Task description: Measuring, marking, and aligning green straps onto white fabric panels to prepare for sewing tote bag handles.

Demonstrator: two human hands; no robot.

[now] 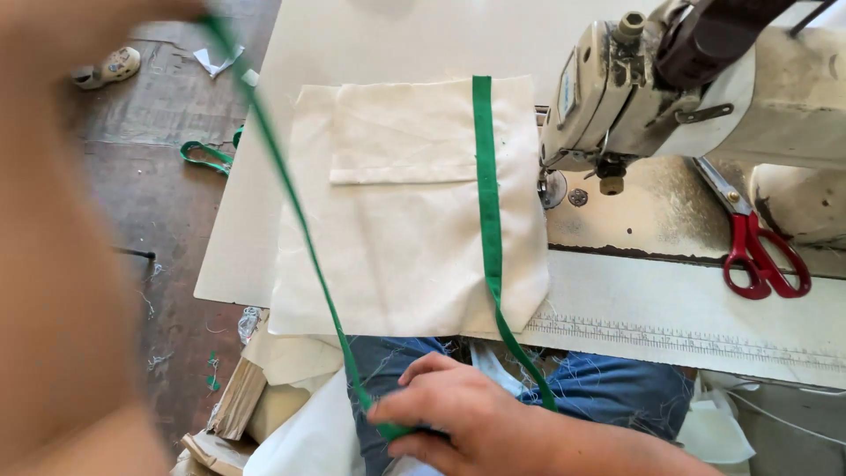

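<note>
A cream fabric panel with a pocket lies flat on the sewing table. A green tape strip runs down its right side and hangs off the front edge. My right hand, low in the middle over my lap, pinches this green tape where it loops. From there a loose strand rises diagonally across the panel to the top left. My left hand is raised there, close to the camera and blurred, and seems to hold the strand's upper end.
A worn sewing machine stands at the right, its needle area just beside the panel. Red-handled scissors lie on the machine bed. A ruler strip marks the table's front edge. Scraps of green tape lie on the floor at left.
</note>
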